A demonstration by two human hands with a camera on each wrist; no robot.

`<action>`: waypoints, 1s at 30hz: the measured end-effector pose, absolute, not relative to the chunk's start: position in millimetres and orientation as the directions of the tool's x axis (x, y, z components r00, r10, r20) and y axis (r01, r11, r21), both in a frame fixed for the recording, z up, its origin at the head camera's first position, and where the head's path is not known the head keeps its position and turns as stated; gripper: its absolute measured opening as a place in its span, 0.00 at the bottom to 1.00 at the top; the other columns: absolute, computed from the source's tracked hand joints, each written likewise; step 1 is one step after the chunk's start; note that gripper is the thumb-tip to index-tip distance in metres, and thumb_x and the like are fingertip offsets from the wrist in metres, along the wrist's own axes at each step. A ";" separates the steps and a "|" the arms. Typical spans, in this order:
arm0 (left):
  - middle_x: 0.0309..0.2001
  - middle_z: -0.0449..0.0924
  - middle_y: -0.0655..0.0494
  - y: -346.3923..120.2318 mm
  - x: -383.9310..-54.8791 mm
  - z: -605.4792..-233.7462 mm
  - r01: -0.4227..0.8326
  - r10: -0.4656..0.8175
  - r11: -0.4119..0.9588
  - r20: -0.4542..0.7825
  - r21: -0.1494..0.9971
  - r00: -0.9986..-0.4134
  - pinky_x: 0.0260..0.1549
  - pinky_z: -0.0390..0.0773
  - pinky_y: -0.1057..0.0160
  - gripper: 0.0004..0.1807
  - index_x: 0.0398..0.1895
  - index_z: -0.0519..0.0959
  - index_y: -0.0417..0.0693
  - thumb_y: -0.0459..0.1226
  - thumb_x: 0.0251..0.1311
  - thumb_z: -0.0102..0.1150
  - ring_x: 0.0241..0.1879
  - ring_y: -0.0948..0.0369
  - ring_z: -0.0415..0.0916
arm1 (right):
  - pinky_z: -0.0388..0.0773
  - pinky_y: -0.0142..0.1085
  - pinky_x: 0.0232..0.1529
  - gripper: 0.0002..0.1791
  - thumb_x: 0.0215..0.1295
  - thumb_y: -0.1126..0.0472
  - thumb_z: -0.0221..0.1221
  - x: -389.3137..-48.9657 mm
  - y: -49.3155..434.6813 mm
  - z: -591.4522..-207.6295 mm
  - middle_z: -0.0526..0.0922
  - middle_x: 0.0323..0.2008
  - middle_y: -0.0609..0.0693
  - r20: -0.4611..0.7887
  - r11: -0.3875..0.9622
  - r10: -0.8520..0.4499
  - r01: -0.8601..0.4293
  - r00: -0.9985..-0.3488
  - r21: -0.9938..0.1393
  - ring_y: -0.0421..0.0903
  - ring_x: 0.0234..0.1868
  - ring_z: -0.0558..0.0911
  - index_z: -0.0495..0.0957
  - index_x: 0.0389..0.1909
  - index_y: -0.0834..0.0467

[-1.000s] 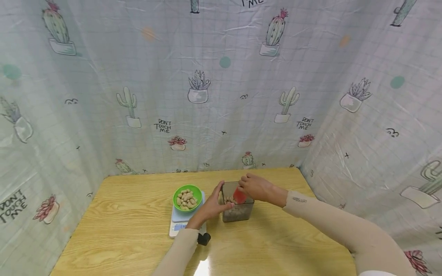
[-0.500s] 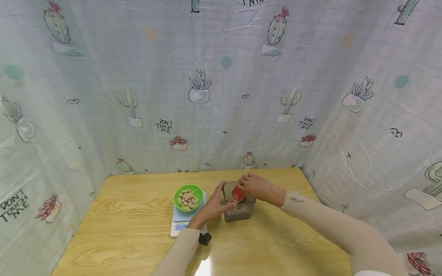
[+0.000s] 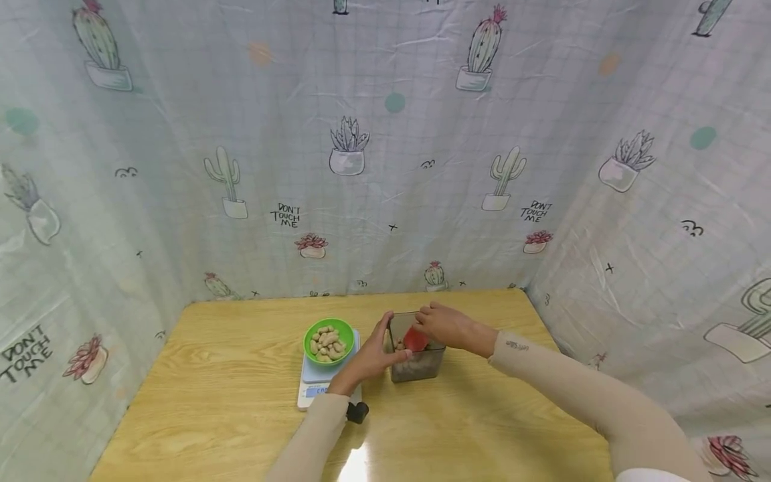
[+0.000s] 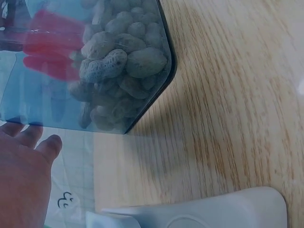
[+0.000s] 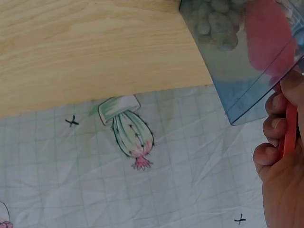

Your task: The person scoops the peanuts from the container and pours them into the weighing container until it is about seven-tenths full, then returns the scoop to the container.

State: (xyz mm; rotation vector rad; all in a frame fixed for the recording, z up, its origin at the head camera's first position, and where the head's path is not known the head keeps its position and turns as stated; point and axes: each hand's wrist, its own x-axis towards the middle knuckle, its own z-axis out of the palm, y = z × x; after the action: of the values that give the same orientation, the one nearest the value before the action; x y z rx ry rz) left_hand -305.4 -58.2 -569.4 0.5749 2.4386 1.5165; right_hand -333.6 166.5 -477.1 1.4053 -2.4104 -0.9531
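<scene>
A clear, smoky plastic container (image 3: 421, 367) with unshelled peanuts (image 4: 128, 61) in its bottom stands on the table. My left hand (image 3: 370, 355) holds it at its left side, thumb at the near rim and fingers at the left and far side. Curled round the handle of a red scoop (image 3: 415, 339), my right hand (image 3: 448, 327) is over the container's right rim. The scoop's head is down inside, close to the peanuts, as the left wrist view shows through the wall. Left of the container, a green bowl (image 3: 345, 330) of peanuts sits on a white kitchen scale (image 3: 308, 395).
The scale's lit display (image 3: 316, 392) is partly covered by the left forearm. A black wrist-camera mount (image 3: 358, 412) sticks out by the left wrist. The wooden table (image 3: 229, 375) meets a cactus-print curtain (image 3: 385, 221) at the back and sides.
The red scoop has shifted and turned slightly inside the container with my right hand. My left hand keeps its hold. The head view has tilted a little.
</scene>
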 end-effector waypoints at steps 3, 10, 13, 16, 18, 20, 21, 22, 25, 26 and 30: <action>0.80 0.38 0.62 -59.7 -307.0 -569.8 0.221 0.430 0.394 0.034 0.892 -0.902 0.69 0.58 0.39 0.55 0.77 0.36 0.77 0.63 0.55 0.62 0.78 0.49 0.44 | 0.76 0.38 0.54 0.18 0.65 0.54 0.64 -334.7 165.4 -478.7 0.82 0.49 0.44 -0.131 0.364 -0.835 -0.714 -0.535 0.598 0.43 0.50 0.79 0.78 0.55 0.47; 0.80 0.37 0.61 -61.2 -305.8 -570.9 0.211 0.432 0.392 0.023 0.895 -0.901 0.69 0.58 0.39 0.54 0.76 0.36 0.80 0.63 0.55 0.63 0.78 0.48 0.44 | 0.77 0.36 0.46 0.14 0.66 0.58 0.63 -335.5 159.5 -487.0 0.83 0.44 0.45 -0.092 0.396 -0.860 -0.771 -0.501 0.499 0.43 0.46 0.80 0.79 0.52 0.50; 0.80 0.36 0.60 -61.4 -304.4 -568.7 0.208 0.440 0.391 0.016 0.896 -0.898 0.69 0.59 0.39 0.54 0.76 0.36 0.81 0.63 0.56 0.62 0.78 0.48 0.44 | 0.77 0.37 0.43 0.09 0.65 0.57 0.63 -333.3 158.1 -485.6 0.83 0.40 0.43 -0.054 0.413 -0.877 -0.805 -0.478 0.426 0.42 0.42 0.80 0.80 0.45 0.49; 0.80 0.36 0.60 -62.1 -304.0 -567.0 0.209 0.438 0.395 0.016 0.895 -0.899 0.68 0.60 0.38 0.53 0.76 0.35 0.80 0.63 0.57 0.62 0.78 0.47 0.45 | 0.77 0.37 0.41 0.05 0.66 0.57 0.62 -330.5 158.7 -485.1 0.81 0.37 0.43 -0.023 0.418 -0.888 -0.824 -0.460 0.382 0.42 0.41 0.79 0.78 0.41 0.50; 0.80 0.36 0.60 -61.6 -304.2 -566.0 0.214 0.440 0.394 0.021 0.894 -0.898 0.68 0.60 0.38 0.53 0.77 0.36 0.78 0.62 0.57 0.62 0.78 0.47 0.45 | 0.76 0.37 0.40 0.04 0.68 0.58 0.61 -329.3 161.1 -486.8 0.80 0.37 0.43 -0.010 0.433 -0.882 -0.820 -0.470 0.374 0.41 0.41 0.79 0.77 0.41 0.51; 0.80 0.36 0.59 -61.0 -304.7 -565.7 0.218 0.442 0.398 0.022 0.891 -0.897 0.68 0.60 0.39 0.55 0.78 0.36 0.74 0.62 0.57 0.62 0.78 0.47 0.44 | 0.75 0.37 0.39 0.04 0.69 0.58 0.59 -329.1 164.9 -489.8 0.80 0.37 0.43 0.005 0.465 -0.868 -0.808 -0.497 0.363 0.41 0.40 0.78 0.76 0.43 0.51; 0.80 0.36 0.59 -60.8 -304.8 -565.6 0.219 0.443 0.399 0.022 0.890 -0.896 0.68 0.59 0.39 0.55 0.79 0.36 0.72 0.62 0.57 0.62 0.78 0.48 0.44 | 0.74 0.37 0.38 0.05 0.70 0.59 0.58 -329.4 167.0 -491.6 0.79 0.37 0.43 0.015 0.482 -0.860 -0.803 -0.510 0.350 0.41 0.40 0.78 0.76 0.44 0.51; 0.80 0.36 0.58 -60.4 -304.8 -565.6 0.218 0.443 0.401 0.020 0.890 -0.896 0.69 0.59 0.39 0.55 0.79 0.37 0.71 0.61 0.57 0.63 0.78 0.48 0.44 | 0.74 0.36 0.37 0.05 0.70 0.59 0.58 -329.7 169.3 -493.3 0.79 0.37 0.43 0.022 0.497 -0.853 -0.799 -0.522 0.339 0.41 0.40 0.77 0.76 0.44 0.51; 0.80 0.37 0.58 -60.8 -304.8 -566.3 0.212 0.438 0.412 0.011 0.886 -0.899 0.69 0.59 0.38 0.55 0.79 0.36 0.72 0.59 0.58 0.64 0.78 0.47 0.44 | 0.75 0.38 0.38 0.06 0.69 0.60 0.59 -329.0 175.5 -496.5 0.80 0.37 0.45 0.070 0.544 -0.834 -0.796 -0.547 0.265 0.43 0.39 0.78 0.76 0.45 0.52; 0.80 0.37 0.58 -61.1 -304.8 -566.4 0.208 0.436 0.414 0.007 0.886 -0.900 0.68 0.59 0.38 0.55 0.78 0.36 0.74 0.59 0.58 0.64 0.78 0.47 0.44 | 0.75 0.39 0.38 0.06 0.68 0.61 0.60 -328.5 177.4 -497.3 0.80 0.37 0.45 0.088 0.557 -0.828 -0.794 -0.554 0.244 0.43 0.38 0.78 0.76 0.44 0.52; 0.80 0.38 0.57 -60.9 -304.3 -567.0 0.206 0.431 0.407 0.011 0.890 -0.902 0.68 0.58 0.37 0.54 0.77 0.36 0.77 0.57 0.58 0.64 0.78 0.47 0.43 | 0.77 0.42 0.39 0.07 0.67 0.60 0.61 -326.1 184.0 -500.5 0.80 0.37 0.47 0.160 0.600 -0.800 -0.780 -0.579 0.177 0.45 0.36 0.79 0.76 0.44 0.53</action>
State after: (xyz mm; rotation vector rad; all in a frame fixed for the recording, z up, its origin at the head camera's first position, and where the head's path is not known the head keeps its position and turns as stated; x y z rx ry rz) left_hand -304.3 -60.9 -567.0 0.5624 2.4428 1.4979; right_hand -326.1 184.0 -500.5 1.3066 -2.6049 -0.1280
